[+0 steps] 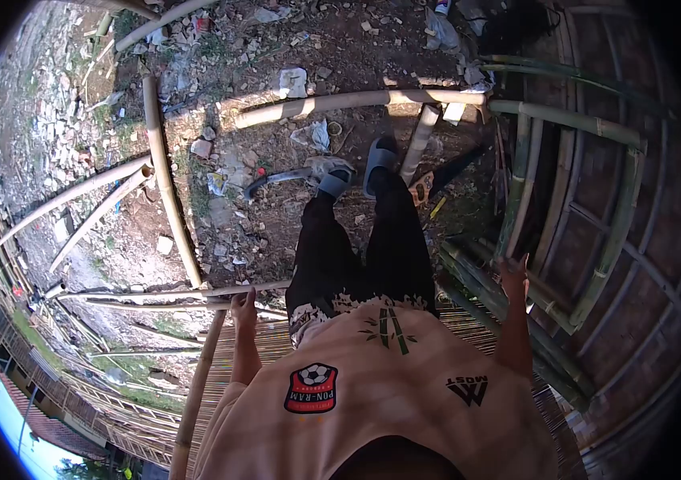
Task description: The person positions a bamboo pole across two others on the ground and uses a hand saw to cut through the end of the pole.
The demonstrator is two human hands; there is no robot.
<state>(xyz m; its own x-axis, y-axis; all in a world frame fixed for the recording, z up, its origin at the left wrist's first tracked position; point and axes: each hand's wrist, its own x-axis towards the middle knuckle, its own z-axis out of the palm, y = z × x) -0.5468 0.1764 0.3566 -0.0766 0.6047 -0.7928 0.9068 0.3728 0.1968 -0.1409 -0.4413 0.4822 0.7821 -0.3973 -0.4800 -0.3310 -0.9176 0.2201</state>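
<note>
The scene was viewed steeply downward from the head camera, over a beige shirt (372, 384) with a football badge and black trousers (356, 256). The person was seated on a slatted bamboo platform (276, 340), legs dangling over the edge, grey slides (379, 160) worn on the feet.

The left hand (243, 308) was laid on a thin bamboo rail (156, 292) running along the platform's front edge. Fingers were curled over the rail, but whether they were fully clamped around it could not be told at this size. The rail was seen just left of the left thigh, extending away toward the image's left.

The right hand (512, 276) was rested on a bundle of green bamboo poles (508, 312) beside the right hip. Fingers were spread flat on top; nothing was pinched.

Below, on littered dirt, a thick pale bamboo pole (340, 102) was laid crosswise beyond the feet. A second long pole (166, 176) was laid roughly upright in the frame at left. A hand saw (444, 178) was seen on the ground just right of the feet, and a curved dark-handled tool (276, 180) just left of them. A bamboo lattice frame (596, 200) was stood at the right.
</note>
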